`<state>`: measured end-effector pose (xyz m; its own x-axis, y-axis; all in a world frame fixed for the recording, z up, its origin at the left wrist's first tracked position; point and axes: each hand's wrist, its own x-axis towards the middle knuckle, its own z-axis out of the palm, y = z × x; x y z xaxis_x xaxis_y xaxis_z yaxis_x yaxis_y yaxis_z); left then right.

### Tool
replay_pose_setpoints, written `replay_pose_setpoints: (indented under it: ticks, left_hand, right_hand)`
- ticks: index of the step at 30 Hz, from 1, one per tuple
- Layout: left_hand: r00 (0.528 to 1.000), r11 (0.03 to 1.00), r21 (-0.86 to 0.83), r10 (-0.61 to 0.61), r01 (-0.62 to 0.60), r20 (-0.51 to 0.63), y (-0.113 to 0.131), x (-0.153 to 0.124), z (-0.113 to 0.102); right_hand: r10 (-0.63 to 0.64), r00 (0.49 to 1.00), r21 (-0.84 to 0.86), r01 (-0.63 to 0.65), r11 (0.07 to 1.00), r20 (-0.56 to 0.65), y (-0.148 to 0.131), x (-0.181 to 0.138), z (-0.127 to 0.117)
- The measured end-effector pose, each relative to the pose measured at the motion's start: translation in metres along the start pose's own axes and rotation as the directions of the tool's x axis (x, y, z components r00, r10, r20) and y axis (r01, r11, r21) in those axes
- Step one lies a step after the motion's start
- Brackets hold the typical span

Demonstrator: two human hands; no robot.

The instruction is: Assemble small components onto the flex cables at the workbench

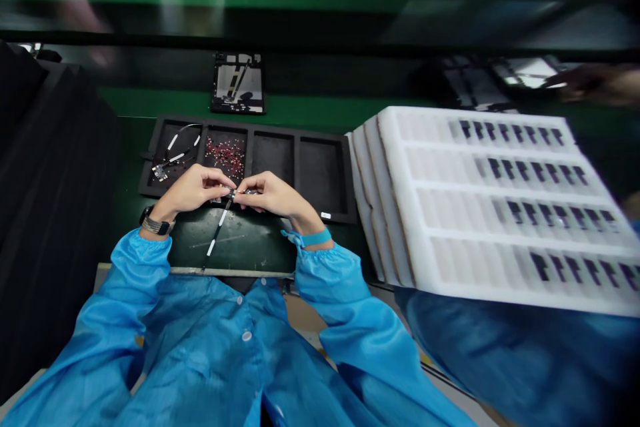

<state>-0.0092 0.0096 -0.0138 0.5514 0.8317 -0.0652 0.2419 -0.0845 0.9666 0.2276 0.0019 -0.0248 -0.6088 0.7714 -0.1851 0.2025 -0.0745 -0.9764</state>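
My left hand and my right hand meet over a dark mat, fingers pinched together on a small dark part. From that part a thin black cable with white bands hangs down across the mat. Both arms wear blue sleeves. A watch sits on my left wrist and a blue band on my right.
A black compartment tray lies behind my hands, with cables in its left cell and small red parts in the second. A stack of white foam trays with dark pieces stands at right. A device frame lies on the green belt.
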Motion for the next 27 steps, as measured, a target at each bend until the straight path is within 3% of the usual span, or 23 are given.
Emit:
replay_pose_setpoints:
  ticks: [9,21,27]
  left_hand:
    - [0.997,0.991,-0.118,-0.072,0.07,-0.014,-0.003,0.002,0.004]
    - [0.994,0.984,-0.145,-0.105,0.1,-0.025,-0.006,0.001,0.005]
    - [0.987,0.977,-0.183,-0.131,0.112,-0.096,-0.005,0.0,-0.001]
  right_hand:
    - [0.011,0.998,0.112,-0.005,0.994,-0.055,0.004,0.0,0.001]
    - [0.031,0.997,0.149,-0.021,0.989,-0.066,0.007,0.002,0.005]
    - [-0.016,0.958,0.171,0.067,0.983,-0.286,0.008,0.009,0.016]
